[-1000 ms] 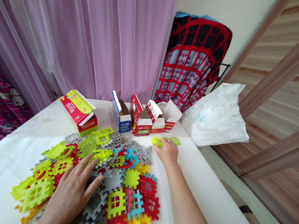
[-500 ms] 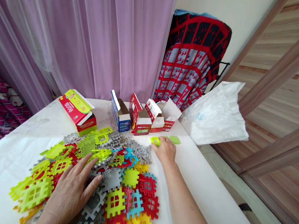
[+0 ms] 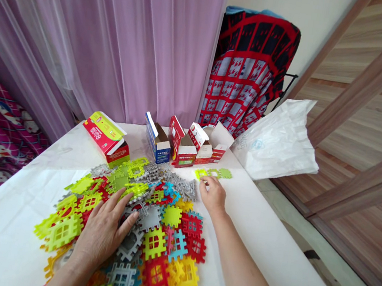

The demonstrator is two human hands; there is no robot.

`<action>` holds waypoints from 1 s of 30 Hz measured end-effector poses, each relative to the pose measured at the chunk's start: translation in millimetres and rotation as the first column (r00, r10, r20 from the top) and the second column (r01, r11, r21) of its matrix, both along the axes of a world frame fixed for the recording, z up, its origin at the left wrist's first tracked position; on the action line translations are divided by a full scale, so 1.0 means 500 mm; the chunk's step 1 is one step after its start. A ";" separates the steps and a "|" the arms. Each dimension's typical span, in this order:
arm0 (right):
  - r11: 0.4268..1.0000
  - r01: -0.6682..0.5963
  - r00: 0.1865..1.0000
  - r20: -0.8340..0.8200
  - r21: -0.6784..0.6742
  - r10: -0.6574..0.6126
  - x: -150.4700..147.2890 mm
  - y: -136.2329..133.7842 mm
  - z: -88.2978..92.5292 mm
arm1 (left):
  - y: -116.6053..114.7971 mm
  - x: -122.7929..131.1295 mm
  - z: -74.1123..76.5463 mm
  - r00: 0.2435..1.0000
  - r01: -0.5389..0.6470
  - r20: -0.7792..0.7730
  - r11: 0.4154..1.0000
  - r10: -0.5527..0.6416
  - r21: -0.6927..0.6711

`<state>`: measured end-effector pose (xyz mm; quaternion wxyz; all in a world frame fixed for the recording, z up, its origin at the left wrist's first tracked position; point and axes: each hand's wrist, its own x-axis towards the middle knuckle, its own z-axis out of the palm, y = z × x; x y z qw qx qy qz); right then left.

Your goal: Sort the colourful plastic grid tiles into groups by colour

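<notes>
A heap of plastic interlocking tiles [image 3: 151, 222] in green, red, yellow, grey and blue lies on the white table [image 3: 268, 248]. My left hand [image 3: 102, 234] rests flat on the heap's near left part, fingers spread over grey and green tiles. My right hand [image 3: 212, 193] is stretched out past the heap's far right edge, fingers curled and touching a few green tiles [image 3: 213, 173] laid apart from the pile. I cannot see whether it holds one.
Several opened small cartons [image 3: 185, 144] stand at the table's far edge, with a red and green box [image 3: 108, 136] to their left. A white plastic bag [image 3: 276, 143] lies at the right. Purple curtain behind; a red patterned cloth [image 3: 251, 66] hangs over a rack.
My right hand has drawn back slightly from the separate green tiles, showing more of them. The view has shifted, bringing the heap a little to the right. My left hand stays on the pile.
</notes>
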<state>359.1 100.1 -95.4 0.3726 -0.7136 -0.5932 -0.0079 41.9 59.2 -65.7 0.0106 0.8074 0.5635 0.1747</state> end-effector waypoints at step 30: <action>0.964 0.076 0.997 0.034 -0.254 -0.070 0.004 -0.109 0.039 | -0.002 0.005 0.004 0.996 0.002 -0.086 1.000 0.000 0.021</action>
